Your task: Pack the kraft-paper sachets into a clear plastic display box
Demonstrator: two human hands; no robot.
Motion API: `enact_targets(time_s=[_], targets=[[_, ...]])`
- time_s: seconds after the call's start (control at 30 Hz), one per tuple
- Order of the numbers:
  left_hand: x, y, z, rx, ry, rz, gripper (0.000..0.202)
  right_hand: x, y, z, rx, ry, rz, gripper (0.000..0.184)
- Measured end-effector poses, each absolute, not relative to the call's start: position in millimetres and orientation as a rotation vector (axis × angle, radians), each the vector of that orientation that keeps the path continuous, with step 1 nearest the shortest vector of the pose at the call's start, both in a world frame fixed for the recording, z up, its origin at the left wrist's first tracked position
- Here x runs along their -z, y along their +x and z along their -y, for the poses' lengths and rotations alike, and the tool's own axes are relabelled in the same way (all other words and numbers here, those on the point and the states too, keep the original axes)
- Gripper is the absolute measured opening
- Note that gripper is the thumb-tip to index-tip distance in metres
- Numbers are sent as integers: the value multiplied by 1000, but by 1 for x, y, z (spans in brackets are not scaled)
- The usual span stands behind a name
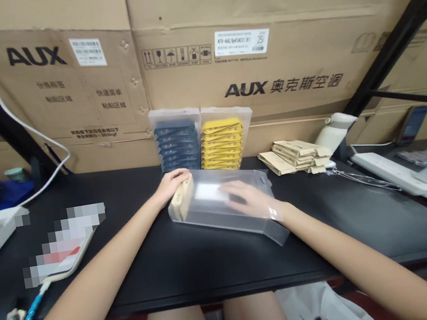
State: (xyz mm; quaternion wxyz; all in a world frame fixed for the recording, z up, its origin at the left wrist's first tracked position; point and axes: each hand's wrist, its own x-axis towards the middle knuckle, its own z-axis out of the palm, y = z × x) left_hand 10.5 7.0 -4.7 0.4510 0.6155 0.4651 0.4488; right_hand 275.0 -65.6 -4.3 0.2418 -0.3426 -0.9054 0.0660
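A clear plastic box [223,220] lies on its side on the black table, its open end to the right. At its left end, inside, stands a kraft-paper packet [181,200]. My left hand [172,184] is closed on the far left corner of the box. Reaching in through the open end, my right hand [243,196] is seen through the plastic and smeared by motion, so its fingers are unclear. Just beyond its fingertips shows a white patch [207,192], whose kind I cannot make out.
Behind stand two clear boxes, one with dark blue packets [177,141], one with yellow packets [223,139]. A pile of kraft packets [296,156] lies right, near a white bottle [334,132] and power strip [396,174]. A phone [71,245] with a cable lies left.
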Motion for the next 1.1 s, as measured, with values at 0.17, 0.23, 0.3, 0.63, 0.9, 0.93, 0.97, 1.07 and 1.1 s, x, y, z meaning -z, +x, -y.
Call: enact_targets(time_s=[0.17, 0.23, 0.3, 0.63, 0.9, 0.93, 0.97, 1.07, 1.1], targets=[[3, -14, -21, -1215, 1393, -1205, 35, 5, 291, 52, -150, -927, 2370, 26], [2, -22, -26, -1232, 1373, -1225, 35, 2, 297, 51, -160, -985, 2318, 26], [2, -28, -29, -1237, 1359, -1232, 35, 0, 303, 48, -172, -1042, 2275, 26], [2, -31, -29, -1262, 1334, -1230, 33, 2, 361, 15, 179, -1451, 1875, 27], [1, -31, -28, -1252, 1327, -1241, 34, 9, 388, 4, 263, -1700, 1717, 33], [1, -31, -28, -1251, 1326, -1239, 35, 11, 389, 3, 261, -1721, 1709, 33], [1, -31, -28, -1253, 1325, -1238, 35, 13, 390, 2, 256, -1739, 1703, 32], [1, -31, -28, -1257, 1321, -1239, 34, 18, 392, -1, 226, -1778, 1688, 29], [1, -31, -28, -1257, 1321, -1239, 34, 20, 392, -2, 215, -1785, 1681, 28]])
